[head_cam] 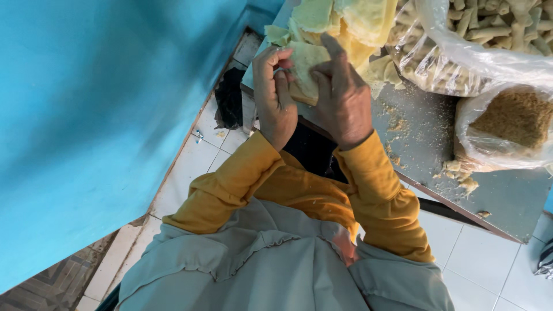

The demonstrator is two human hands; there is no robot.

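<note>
Both of my hands hold one pale yellow pastry sheet [307, 64] at the near edge of a grey table [429, 124]. My left hand [275, 95] pinches its left side with bent fingers. Over its right side lies my right hand [344, 92], fingers pressed on the sheet. Just beyond my hands is a stack of more yellow sheets [351, 23]. Mustard-yellow sleeves cover both arms.
A clear plastic bag of pale rolled sticks [472, 40] lies at the table's far right. A second bag holding brown crumbs [512, 124] sits nearer, with crumbs scattered around it. A turquoise wall [98, 115] stands close on the left above a white tiled floor [190, 167].
</note>
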